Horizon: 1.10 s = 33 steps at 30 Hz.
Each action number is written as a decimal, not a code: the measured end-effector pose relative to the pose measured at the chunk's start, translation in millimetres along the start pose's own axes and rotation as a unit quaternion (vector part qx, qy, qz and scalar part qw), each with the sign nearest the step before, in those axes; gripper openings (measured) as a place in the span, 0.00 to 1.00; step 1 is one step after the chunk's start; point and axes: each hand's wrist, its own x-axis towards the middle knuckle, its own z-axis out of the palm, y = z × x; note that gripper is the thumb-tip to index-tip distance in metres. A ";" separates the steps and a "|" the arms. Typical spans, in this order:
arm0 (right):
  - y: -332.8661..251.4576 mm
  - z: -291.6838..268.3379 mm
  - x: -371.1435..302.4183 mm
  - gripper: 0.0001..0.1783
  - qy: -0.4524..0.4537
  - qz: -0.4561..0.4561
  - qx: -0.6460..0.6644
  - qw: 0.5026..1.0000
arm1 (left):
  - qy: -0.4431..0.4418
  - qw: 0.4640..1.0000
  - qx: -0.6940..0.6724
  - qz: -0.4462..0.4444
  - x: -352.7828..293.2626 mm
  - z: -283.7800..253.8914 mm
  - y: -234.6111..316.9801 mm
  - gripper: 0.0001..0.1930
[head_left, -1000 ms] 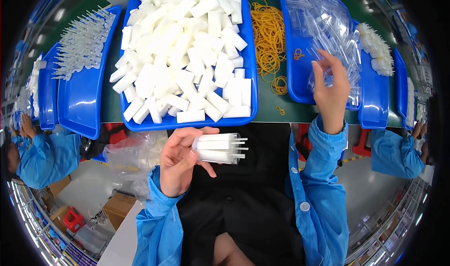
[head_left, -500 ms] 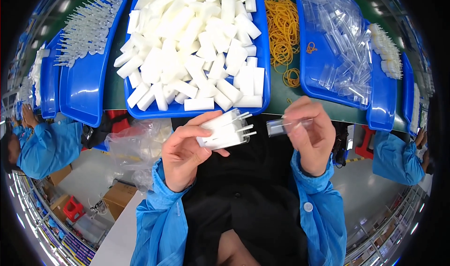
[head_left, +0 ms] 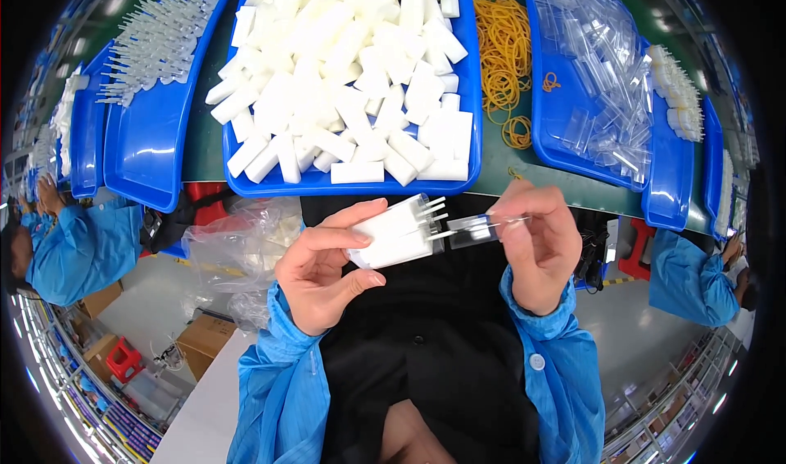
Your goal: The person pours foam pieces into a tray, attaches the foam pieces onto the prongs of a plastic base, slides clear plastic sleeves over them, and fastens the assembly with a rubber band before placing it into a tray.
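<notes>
While white bundle [head_left: 397, 239] juts from left hand [head_left: 318, 274], clear tube [head_left: 473, 232] in right hand [head_left: 540, 247]

A fisheye head camera looks steeply down past the wearer's black-clothed torso [head_left: 409, 304] at six o'clock, twelve facing away across the dark-green flat workbench [head_left: 495, 168]. Close below, the bare left hand [head_left: 319, 276] sits toward eight, the bare right hand [head_left: 540, 247] toward three; farther off, a blue-sleeved co-worker [head_left: 90, 255] appears at nine.
</notes>
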 end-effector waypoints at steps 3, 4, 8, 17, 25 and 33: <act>-2.8 2.4 -0.7 0.07 -0.025 0.022 -0.011 0.999 | -0.008 1.000 0.004 0.006 0.8 0.5 0.9 0.20; -2.6 3.0 -0.5 0.07 -0.026 0.031 -0.025 0.999 | -0.012 1.000 0.004 0.001 0.7 0.6 1.8 0.19; 0.7 3.5 1.6 0.05 -0.036 0.015 -0.082 0.996 | -0.019 1.000 0.019 0.004 -0.4 -0.7 0.9 0.18; 4.5 16.5 -6.3 0.07 -0.043 0.110 0.060 0.991 | -0.029 0.988 0.149 0.041 5.9 -0.6 10.0 0.12; 6.3 26.8 -13.1 0.07 -0.027 0.114 0.108 0.987 | -0.007 0.978 0.204 0.049 7.6 6.5 12.8 0.13; 8.6 26.4 -12.2 0.07 -0.050 0.082 0.075 0.993 | -0.014 0.961 0.272 0.059 7.3 6.0 14.8 0.12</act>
